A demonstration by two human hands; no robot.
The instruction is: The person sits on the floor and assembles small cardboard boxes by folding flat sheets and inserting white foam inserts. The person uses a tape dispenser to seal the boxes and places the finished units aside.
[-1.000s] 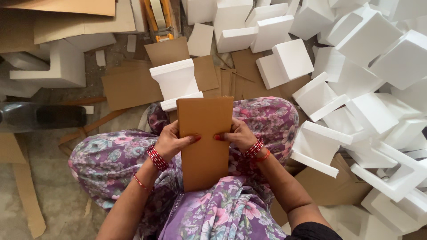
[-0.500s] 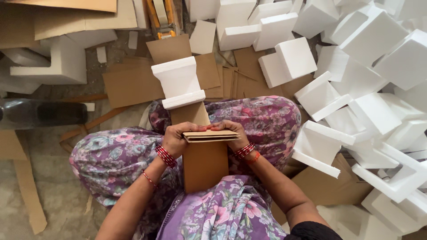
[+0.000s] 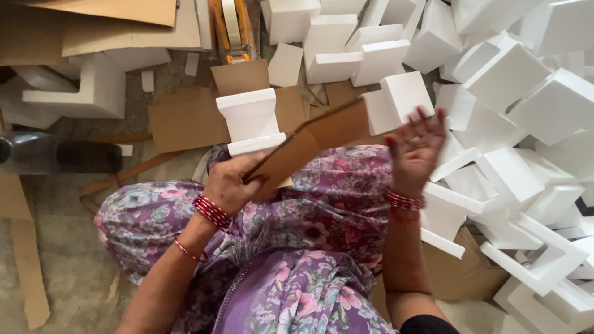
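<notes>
From the head camera, the left hand [image 3: 230, 184] is closed on the near corner of a folded brown cardboard piece [image 3: 312, 145], thumb on top, fingers under it. The cardboard slants up and away from that hand toward the right hand [image 3: 413, 150], its far edge ending just short of the palm; its lower edge hangs over the lap in floral purple cloth [image 3: 322, 210]. The right hand is lifted, fingers spread, holding nothing, apart from the cardboard.

Just beyond the left hand, a white foam block [image 3: 250, 120] stands upright, its base close to the cardboard's lower edge. Past the right hand and to its outer side, a heap of white foam pieces [image 3: 513, 124] crowds in, some edges reaching beside the wrist, leaving little free room there. To the outer side of the left hand the floor is more open: flat cardboard scraps [image 3: 185, 120] and a dark bottle [image 3: 59, 154] lying on its side, well apart.
</notes>
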